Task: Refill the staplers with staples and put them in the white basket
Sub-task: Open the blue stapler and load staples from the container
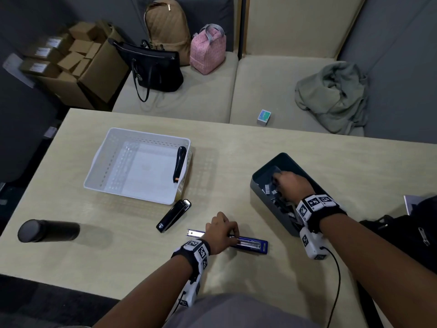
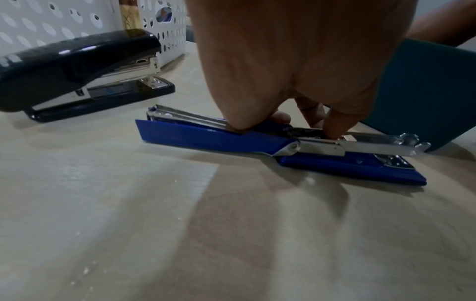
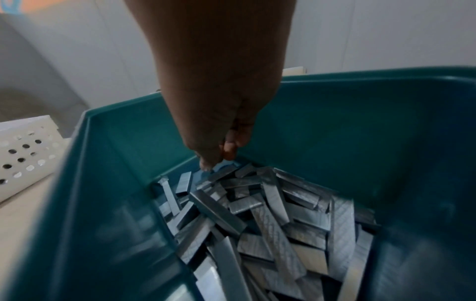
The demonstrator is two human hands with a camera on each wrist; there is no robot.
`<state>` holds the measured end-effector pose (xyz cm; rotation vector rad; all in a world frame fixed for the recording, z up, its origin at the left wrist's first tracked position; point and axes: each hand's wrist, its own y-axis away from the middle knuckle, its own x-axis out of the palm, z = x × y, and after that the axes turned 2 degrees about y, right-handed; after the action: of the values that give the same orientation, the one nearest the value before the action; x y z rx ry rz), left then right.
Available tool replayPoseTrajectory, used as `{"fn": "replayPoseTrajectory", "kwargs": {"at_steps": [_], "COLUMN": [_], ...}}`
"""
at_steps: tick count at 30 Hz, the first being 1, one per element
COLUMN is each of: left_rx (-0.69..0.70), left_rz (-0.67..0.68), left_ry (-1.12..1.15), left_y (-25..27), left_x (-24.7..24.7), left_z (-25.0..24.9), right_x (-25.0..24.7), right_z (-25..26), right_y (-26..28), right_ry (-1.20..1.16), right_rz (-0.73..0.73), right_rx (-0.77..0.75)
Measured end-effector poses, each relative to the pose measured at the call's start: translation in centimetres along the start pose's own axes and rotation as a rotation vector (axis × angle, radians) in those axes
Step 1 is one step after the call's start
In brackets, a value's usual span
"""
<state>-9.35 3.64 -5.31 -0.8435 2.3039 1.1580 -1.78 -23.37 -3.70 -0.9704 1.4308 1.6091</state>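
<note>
Left fingers (image 2: 337, 120) clamping open blue stapler (image 2: 213, 134), black stapler (image 2: 77, 67) left of them, right fingers (image 3: 229, 150) amid teal bin's (image 3: 360, 126) staple strips (image 3: 270, 213), grasp unclear

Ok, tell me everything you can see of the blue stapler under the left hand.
The blue stapler looks like blue plastic over shiny metal. It lies flat on the pale table, swung fully open: cover folded back one way, base with its metal anvil plate the other, silver staple channel exposed on top. Whether staples are in it cannot be told. The left hand holds it down near the hinge, fingers curled onto the channel. It sits between the black stapler and the teal bin, touching neither.
</note>
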Motion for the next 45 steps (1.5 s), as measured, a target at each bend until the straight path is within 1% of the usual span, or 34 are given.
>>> {"fn": "replayPoseTrajectory", "kwargs": {"at_steps": [2, 5, 7, 8, 9, 13, 16, 20, 24, 26, 29, 31, 34, 35, 38, 40, 42, 45], "left_rx": [-0.001, -0.001, -0.002, -0.001, 0.0, -0.004, -0.001, 0.001, -0.003, -0.004, -0.005, -0.007, -0.008, -0.007, -0.002, -0.001, 0.0, 0.003], "left_rz": [0.001, 0.003, 0.004, 0.005, 0.006, 0.005, 0.004, 0.0, -0.005, -0.005, -0.005, -0.005, -0.007, -0.007, -0.015, -0.015, -0.013, -0.014], "left_ry": [0.003, 0.005, 0.004, 0.002, 0.001, 0.001, 0.002, -0.002, -0.002, -0.003, 0.0, 0.002, -0.011, -0.014, -0.012, -0.003, 0.004, 0.006], "left_y": [0.0, 0.0, 0.0, 0.0, 0.0, 0.0, 0.0, 0.0, -0.1, -0.1, -0.1, 0.0, 0.0, 0.0, -0.1, 0.1, 0.2, 0.3], "left_x": [0.0, 0.1, 0.0, 0.0, 0.0, 0.0, 0.0, 0.0, 0.1, 0.1, 0.1, 0.1, 0.1, 0.1, 0.0, 0.2, 0.2, 0.1], "left_z": [0.0, 0.0, 0.0, 0.0, -0.1, -0.1, -0.1, -0.1, 0.0, -0.1, -0.1, -0.1, -0.2, -0.2, -0.2, -0.2, -0.2, -0.2], "right_x": [0.0, -0.4, -0.8, -0.8, -0.9, -1.0, -0.7, -0.6, -0.5, -0.8, -1.9, -2.7, -4.2, -4.7, -6.4, -7.2, -7.9, -7.5], "right_z": [-0.3, -0.6, -0.8, -1.0, -1.2, -0.8, -0.2, 0.3, 0.2, 0.2, 0.0, -0.2, -0.4, -0.6, -0.5, 0.4, 2.2, 5.6], "right_y": [0.1, 0.3, 0.4, 0.5, 0.4, 0.6, 1.1, 1.3, 1.6, 1.9, 2.5, 3.1, 4.4, 4.9, 6.6, 8.2, 9.6, 11.1], "right_ry": [-0.127, -0.449, -0.66, -0.688, -0.65, -0.159, 0.065, 0.212, 0.232, 0.115, -0.246, -0.454, -0.724, -0.786, -0.904, -0.959, -0.947, -0.822], "right_rz": [-0.048, -0.099, -0.066, -0.044, -0.024, 0.076, 0.069, 0.097, 0.068, 0.031, -0.04, -0.062, -0.023, -0.03, -0.172, -0.245, -0.236, -0.172], "right_rx": [0.036, 0.135, 0.186, 0.196, 0.199, 0.096, 0.054, 0.018, -0.007, 0.039, 0.164, 0.2, 0.225, 0.226, 0.226, 0.174, 0.075, -0.042]}}
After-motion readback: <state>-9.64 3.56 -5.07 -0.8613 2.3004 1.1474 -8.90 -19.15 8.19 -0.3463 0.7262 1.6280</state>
